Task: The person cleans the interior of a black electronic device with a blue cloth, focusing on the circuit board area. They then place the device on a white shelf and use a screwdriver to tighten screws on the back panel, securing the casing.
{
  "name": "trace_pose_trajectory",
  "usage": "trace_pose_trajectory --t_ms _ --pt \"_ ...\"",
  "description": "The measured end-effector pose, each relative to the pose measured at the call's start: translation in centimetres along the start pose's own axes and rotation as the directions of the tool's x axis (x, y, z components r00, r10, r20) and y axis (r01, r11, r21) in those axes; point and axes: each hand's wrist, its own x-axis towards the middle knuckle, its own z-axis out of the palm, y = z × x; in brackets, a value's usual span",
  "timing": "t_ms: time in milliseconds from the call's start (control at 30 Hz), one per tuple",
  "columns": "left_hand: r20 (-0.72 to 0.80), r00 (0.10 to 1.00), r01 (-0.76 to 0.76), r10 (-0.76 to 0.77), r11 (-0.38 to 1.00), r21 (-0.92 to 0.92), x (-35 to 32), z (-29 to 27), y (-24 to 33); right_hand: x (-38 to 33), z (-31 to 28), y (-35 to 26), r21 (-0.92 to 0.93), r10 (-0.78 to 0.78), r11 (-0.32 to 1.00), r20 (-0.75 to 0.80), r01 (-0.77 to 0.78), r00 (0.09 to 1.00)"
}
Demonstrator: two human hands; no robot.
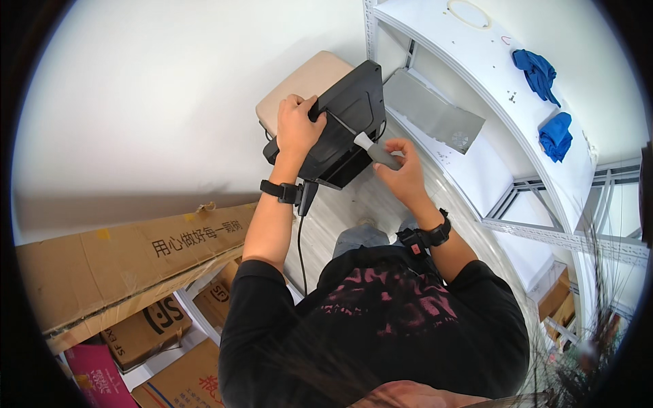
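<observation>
Shows at far left a long brown cardboard box (115, 272). Shows next a beige round-cornered seat (292, 85). Grips with left hand (296, 129) the edge of a boxy black plastic device (364, 95) — tilted, in front of the seat; cannot tell if resting on it. Holds in right hand (401, 173), narrowly wrapped, a grey-handled screwdriver (382, 156) — pointing up-left across the device toward left thumb. Shows at far right two crumpled blue cloths (537, 76) on a white shelf (469, 61).

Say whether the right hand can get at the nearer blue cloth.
Probably not yet: the right hand holds the screwdriver, though nothing seems to block its way to the cloth on the shelf.
</observation>
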Motion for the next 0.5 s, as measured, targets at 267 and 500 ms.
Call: trace_pose_trajectory --t_ms 267,500 --pt "-0.027 1.0 -0.012 0.013 1.0 0.023 -0.3 0.4 0.1 -0.9 0.7 -2.5 0.092 0.166 0.984 -0.174 -0.152 0.971" --pt "-0.027 1.0 -0.012 0.013 1.0 0.01 -0.2 0.3 -0.1 -0.5 0.6 -1.3 -0.194 -0.173 0.973 -0.246 0.126 0.954"
